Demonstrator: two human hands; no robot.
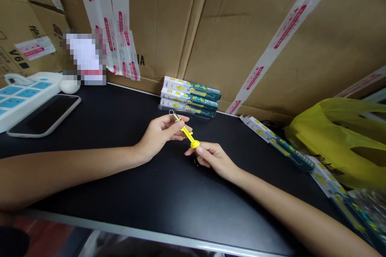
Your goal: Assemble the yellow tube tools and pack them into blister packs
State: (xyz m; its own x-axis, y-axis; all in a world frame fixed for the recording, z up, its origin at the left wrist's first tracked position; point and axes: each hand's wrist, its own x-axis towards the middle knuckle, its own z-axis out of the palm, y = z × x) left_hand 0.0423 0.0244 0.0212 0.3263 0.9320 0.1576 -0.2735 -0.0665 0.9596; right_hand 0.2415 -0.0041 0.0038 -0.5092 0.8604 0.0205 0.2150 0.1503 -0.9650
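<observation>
Between my two hands, above the dark tabletop, is a thin yellow spring scale (187, 131), tilted with a metal spring and ring at its upper left end and a round yellow cap at its lower right. My left hand (163, 130) is closed on its upper part, thumb against the shaft. The thumb and fingers of my right hand (214, 156) pinch the round cap end. Under the right fingers a small shiny curved bit shows, too small to make out. My fingers hide part of the scale's middle.
Several printed boxes (189, 95) are stacked at the back, and more boxes (279, 142) lie on the right beside a yellow plastic bag (337, 136). A phone (45, 115) and white power strip (28, 94) are at left. Taped cardboard (241, 28) walls the back of the table (169, 200).
</observation>
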